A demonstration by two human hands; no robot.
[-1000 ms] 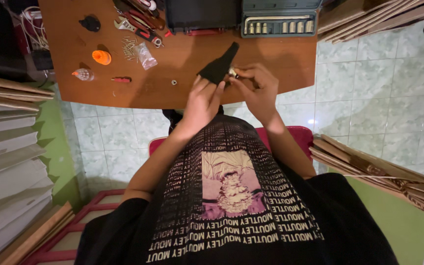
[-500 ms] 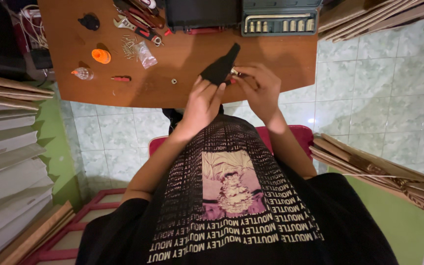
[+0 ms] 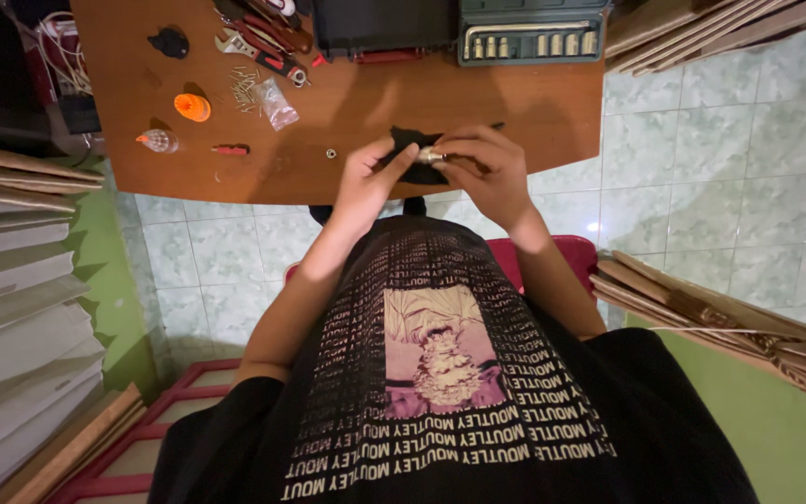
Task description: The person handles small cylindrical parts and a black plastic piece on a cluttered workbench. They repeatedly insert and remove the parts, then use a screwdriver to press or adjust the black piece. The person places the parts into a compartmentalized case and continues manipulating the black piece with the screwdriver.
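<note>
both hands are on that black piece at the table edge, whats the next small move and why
Probably a slight further turn of the small silvery metal part with the right hand, while the left hand steadies the flat black piece. Both hands pinch them together over the brown wooden table, so the fitting looks unfinished.

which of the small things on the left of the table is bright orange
The orange cap-shaped piece. The clear bottle-like piece below it has only an orange tip, and the black piece above has none.
</note>
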